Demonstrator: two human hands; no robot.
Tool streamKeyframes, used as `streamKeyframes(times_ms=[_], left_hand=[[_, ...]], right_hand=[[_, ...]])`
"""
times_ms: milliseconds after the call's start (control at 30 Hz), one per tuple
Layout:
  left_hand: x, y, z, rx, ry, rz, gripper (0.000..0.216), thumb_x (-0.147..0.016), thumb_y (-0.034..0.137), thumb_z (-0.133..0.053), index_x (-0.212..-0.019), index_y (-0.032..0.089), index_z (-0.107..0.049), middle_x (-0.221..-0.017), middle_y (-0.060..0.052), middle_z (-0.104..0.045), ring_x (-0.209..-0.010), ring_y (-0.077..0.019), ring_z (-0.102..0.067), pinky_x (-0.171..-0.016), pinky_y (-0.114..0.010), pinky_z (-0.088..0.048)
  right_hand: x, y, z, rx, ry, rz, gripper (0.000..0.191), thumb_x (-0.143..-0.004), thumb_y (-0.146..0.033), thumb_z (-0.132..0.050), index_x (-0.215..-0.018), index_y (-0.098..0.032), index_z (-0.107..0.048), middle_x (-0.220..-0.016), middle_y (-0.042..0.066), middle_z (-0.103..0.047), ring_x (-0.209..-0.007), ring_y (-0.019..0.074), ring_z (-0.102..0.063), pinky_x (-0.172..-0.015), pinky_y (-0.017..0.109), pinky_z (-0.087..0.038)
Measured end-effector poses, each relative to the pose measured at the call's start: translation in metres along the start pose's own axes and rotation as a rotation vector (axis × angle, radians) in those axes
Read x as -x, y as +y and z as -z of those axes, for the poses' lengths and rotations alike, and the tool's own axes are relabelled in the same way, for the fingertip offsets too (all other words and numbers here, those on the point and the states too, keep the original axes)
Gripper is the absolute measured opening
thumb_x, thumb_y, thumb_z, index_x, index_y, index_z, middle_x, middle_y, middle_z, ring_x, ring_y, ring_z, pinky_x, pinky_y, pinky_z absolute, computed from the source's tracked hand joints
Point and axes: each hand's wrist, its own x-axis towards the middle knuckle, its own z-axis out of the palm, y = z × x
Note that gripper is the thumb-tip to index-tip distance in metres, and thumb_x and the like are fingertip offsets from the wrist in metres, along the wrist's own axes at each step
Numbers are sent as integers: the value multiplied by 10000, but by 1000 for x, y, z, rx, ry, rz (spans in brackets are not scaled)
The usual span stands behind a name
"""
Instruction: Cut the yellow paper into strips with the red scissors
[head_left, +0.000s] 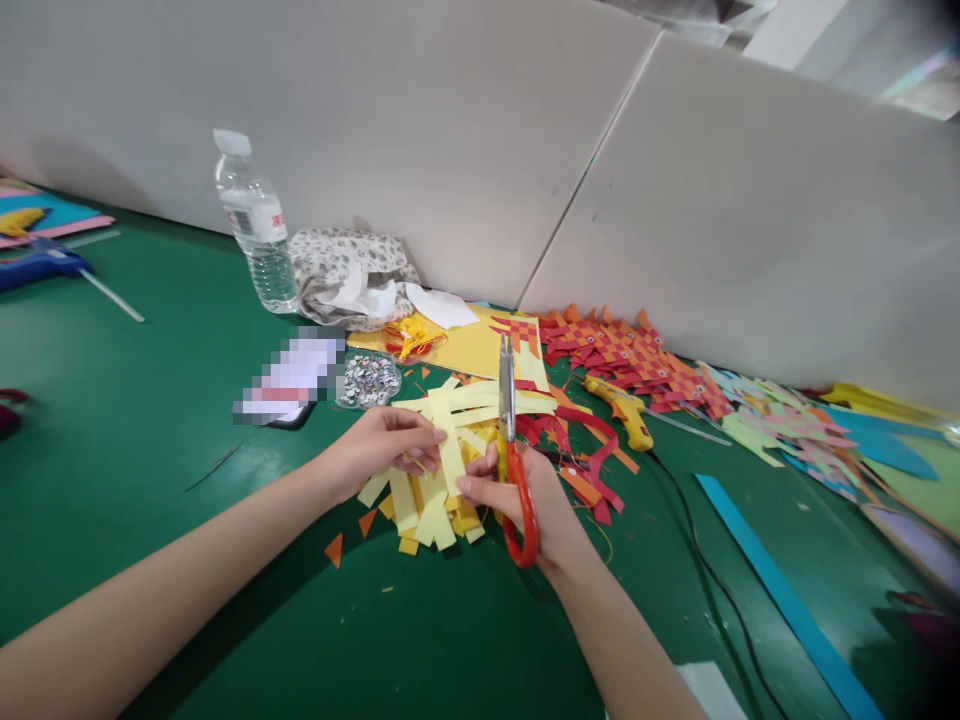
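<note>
My left hand (375, 448) pinches a pale yellow paper strip (451, 450) by its side, thumb on top. My right hand (546, 495) has a pair of scissors (508, 405) with red and yellow handles hooked in it, blades together and pointing up and away. The thumb of that hand also touches the lower end of the strip. Underneath both hands spreads a loose pile of yellow paper strips (431, 510). Red and orange paper scraps (592, 480) lie just right of the pile.
A yellow glue gun (621, 412) trails a black cord (697, 550). Farther back are red checkered paper fish (611, 350), a water bottle (259, 235), a patterned cloth bag (322, 250), a phone (289, 380) and a bag of googly eyes (369, 381). A blue strip (787, 600) lies right.
</note>
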Motion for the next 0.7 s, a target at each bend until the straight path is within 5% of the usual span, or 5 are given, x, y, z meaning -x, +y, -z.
streamKeyframes(times_ms=[700], left_hand=[[-1,-2,1,7,-1,1,190,-657,339,-725,-608,168,-659,-603,-27,-675,-570,-109,-627,-565,-205,-469]], right_hand=[[-1,3,2,12,-11,12,441,-479,-262,-821,-681,-194,-434,-633,-49,-571,-583,110,-568,-617,280,-481]])
